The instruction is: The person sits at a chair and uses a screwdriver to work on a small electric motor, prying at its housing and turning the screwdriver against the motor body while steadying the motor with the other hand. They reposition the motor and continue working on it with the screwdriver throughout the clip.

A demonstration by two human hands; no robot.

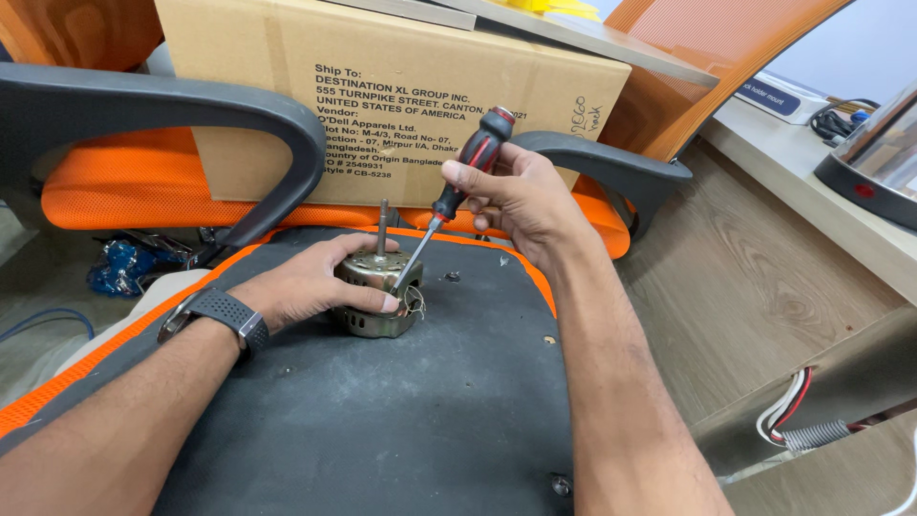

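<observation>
Near the middle of the frame a small metal motor (377, 296) with a bare upright shaft sits on the dark underside of an overturned chair seat (401, 420), which serves as the work surface. The main risk, as I judge it, is the screwdriver (457, 182) slipping: its thin blade comes down at a slant onto the top edge of the motor housing, right beside the left hand's fingertips, so a skid off the metal could jab them or catch the loose wires that show at the motor's right side. The motor is only held by hand, not clamped, so a hard push could also tip or slide it across the seat. The left hand (306, 282), with a dark watch (224, 315) on its wrist, is curled around the motor body from the left, its fingers wrapped over the housing and pressing it down. The right hand (516, 205), just right of centre, is closed around the red-and-black handle, fingers pinched on the lower grip. A cardboard box (382, 86) rests on an orange chair (124, 182) across the upper part of the frame.
</observation>
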